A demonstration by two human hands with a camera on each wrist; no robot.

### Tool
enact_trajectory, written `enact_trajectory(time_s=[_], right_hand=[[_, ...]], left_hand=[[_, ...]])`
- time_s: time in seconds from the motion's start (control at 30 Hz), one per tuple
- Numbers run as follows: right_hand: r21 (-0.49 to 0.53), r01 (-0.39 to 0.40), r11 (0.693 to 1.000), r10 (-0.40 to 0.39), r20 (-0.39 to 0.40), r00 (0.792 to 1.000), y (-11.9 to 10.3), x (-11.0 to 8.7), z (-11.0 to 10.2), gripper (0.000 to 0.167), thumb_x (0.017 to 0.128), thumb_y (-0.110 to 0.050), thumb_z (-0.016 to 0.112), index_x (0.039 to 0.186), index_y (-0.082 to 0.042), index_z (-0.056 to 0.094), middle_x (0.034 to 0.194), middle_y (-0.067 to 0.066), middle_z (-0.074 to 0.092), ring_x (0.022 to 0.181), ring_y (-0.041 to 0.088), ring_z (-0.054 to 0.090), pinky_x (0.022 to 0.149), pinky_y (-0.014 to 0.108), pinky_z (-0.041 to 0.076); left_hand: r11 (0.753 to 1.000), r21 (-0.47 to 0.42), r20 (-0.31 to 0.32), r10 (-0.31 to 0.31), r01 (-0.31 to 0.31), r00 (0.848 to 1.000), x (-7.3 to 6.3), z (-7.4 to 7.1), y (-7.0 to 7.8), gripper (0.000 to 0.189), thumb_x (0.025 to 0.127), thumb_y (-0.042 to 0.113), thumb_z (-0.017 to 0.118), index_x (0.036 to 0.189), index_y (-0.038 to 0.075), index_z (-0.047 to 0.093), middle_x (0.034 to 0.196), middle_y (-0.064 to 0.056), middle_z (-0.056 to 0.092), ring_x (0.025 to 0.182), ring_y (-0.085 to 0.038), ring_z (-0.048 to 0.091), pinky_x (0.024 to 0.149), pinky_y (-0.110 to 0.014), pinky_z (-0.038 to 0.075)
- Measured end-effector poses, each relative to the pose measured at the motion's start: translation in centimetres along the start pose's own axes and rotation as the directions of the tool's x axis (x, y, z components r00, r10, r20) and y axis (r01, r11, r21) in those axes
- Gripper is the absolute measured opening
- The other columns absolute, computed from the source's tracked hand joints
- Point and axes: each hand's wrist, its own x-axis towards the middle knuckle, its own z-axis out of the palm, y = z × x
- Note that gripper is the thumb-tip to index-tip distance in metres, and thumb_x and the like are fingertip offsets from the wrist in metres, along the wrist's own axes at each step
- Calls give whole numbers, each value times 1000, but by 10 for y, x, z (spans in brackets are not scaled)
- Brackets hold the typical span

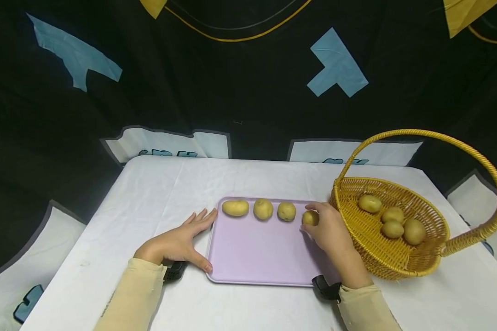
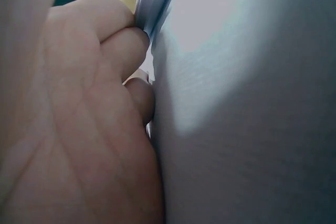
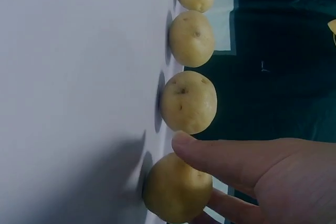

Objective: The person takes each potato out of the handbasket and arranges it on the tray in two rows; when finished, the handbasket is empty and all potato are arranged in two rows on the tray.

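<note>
A row of potatoes lies along the far side of a light purple tray point(image 1: 265, 257): an oblong potato point(image 1: 235, 208) at the left, then two rounder ones, a potato point(image 1: 263, 209) and another potato point(image 1: 286, 211). At the row's right end my right hand point(image 1: 329, 230) holds a potato point(image 1: 310, 218) between thumb and fingers. The right wrist view shows this potato point(image 3: 177, 190) against the tray surface, the thumb along its side. My left hand point(image 1: 182, 243) rests at the tray's left edge with fingers spread, thumb near the front corner and fingertips by the rim.
A yellow wicker basket point(image 1: 368, 253) with a tall arched handle point(image 1: 422, 132) stands right of the tray, close to my right forearm. Several potatoes lie inside it. A white cloth point(image 1: 182, 184) covers the table, and a dark patterned curtain point(image 1: 232, 92) hangs behind.
</note>
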Motion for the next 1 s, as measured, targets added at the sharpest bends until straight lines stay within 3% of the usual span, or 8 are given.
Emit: enact_trajectory(time_s=[0.23, 0.37, 0.5, 0.67, 0.83, 0.9, 1.0], right_hand=[[74, -6, 997, -3, 118, 993, -2, 1, -13, 59, 76, -12, 88, 129, -1, 65, 132, 24, 61, 126, 42, 52, 107, 57, 39], [192, -13, 981, -22, 177, 984, -5, -2, -33, 59, 76, -19, 89, 129, -6, 66, 134, 23, 60, 126, 45, 51, 103, 61, 41], [277, -35, 960, -19, 191, 981, -5, -6, -56, 58, 77, -23, 89, 129, -8, 67, 131, 20, 62, 123, 42, 55, 97, 58, 48], [329, -58, 943, 8, 152, 988, 5, -12, -81, 57, 81, -23, 87, 130, -6, 65, 128, 15, 65, 119, 34, 60, 91, 42, 53], [306, -70, 950, 42, 97, 994, 21, -17, -100, 62, 82, -32, 86, 133, -4, 62, 131, 15, 64, 118, 33, 61, 84, 19, 51], [282, -100, 954, 76, 93, 993, 28, -18, -106, 65, 82, -36, 85, 135, -5, 61, 132, 15, 63, 120, 34, 60, 88, 23, 51], [251, -166, 954, 143, 107, 984, 40, -20, -113, 71, 82, -41, 84, 138, -5, 58, 135, 19, 60, 124, 38, 55, 99, 44, 49]], left_hand=[[1000, 8, 6, -7, 7, 1000, 0, 0, -1, 141, 51, 52, 96, 163, 24, 16, 168, -12, 1, 150, -42, -8, 113, -71, 2], [1000, 7, 4, -5, 5, 1000, 0, 1, -2, 141, 51, 52, 96, 163, 23, 16, 168, -12, 1, 150, -42, -9, 112, -72, 2], [1000, 3, 4, 1, -1, 1000, 1, 1, -2, 141, 51, 52, 96, 163, 22, 16, 168, -12, 0, 150, -42, -9, 112, -72, 2], [1000, -6, 3, 4, -4, 1000, 0, 2, -1, 141, 51, 51, 97, 163, 22, 16, 168, -13, 1, 150, -43, -9, 112, -72, 2], [1000, -8, 4, 6, -6, 1000, 1, 1, 0, 141, 52, 51, 97, 163, 21, 16, 168, -12, 1, 150, -43, -9, 111, -73, 1], [1000, -8, 4, 4, -4, 1000, 1, 1, 0, 140, 52, 51, 96, 163, 22, 16, 168, -12, 1, 150, -43, -9, 111, -73, 1], [1000, -6, 2, 1, -1, 1000, 0, 1, -1, 141, 51, 51, 96, 163, 23, 16, 168, -12, 1, 150, -43, -9, 111, -72, 2]])
